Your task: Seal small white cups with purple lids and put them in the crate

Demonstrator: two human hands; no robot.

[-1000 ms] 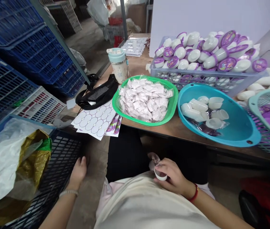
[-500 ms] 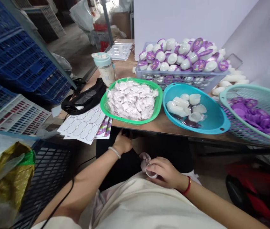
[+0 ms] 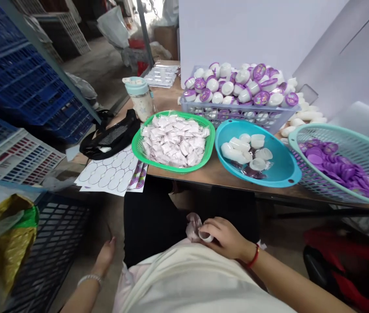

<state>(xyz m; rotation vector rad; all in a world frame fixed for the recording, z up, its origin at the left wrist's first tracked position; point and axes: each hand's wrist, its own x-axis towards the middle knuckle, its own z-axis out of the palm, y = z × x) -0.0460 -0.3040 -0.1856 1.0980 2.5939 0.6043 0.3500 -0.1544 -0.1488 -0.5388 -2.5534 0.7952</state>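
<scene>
The fingers of the right hand (image 3: 225, 237) are closing around a small white plastic cup (image 3: 206, 237), thumb and forefinger pinching its rim, and a crumpled pale pink wrapper (image 3: 192, 225) is sticking out just beside the fingertips. Cup and hand are resting in the person's lap, below the edge of the brown wooden table (image 3: 223, 174). The left hand (image 3: 106, 256) is hanging low at the side, fingers loose and gripping nothing that shows, near a black plastic lattice crate (image 3: 57, 243).

On the table, stock is showing in four stages:
- A green plastic basket (image 3: 211, 145) is lying heaped with small white sachets (image 3: 174, 141).
- A blue plastic bowl (image 3: 289, 174) just beside it is holding only a few uncapped white cups (image 3: 246, 145).
- A teal mesh basket (image 3: 297, 135) to the right is carrying loose purple lids (image 3: 330, 163).
- A lavender lattice tray (image 3: 236, 114) behind is standing piled above its rim with capped cups (image 3: 239, 84).

In my judgement, the bulk of the cups are already capped; the one in hand, the few in the bowl and a good supply of sachets and lids are awaiting handling.
</scene>
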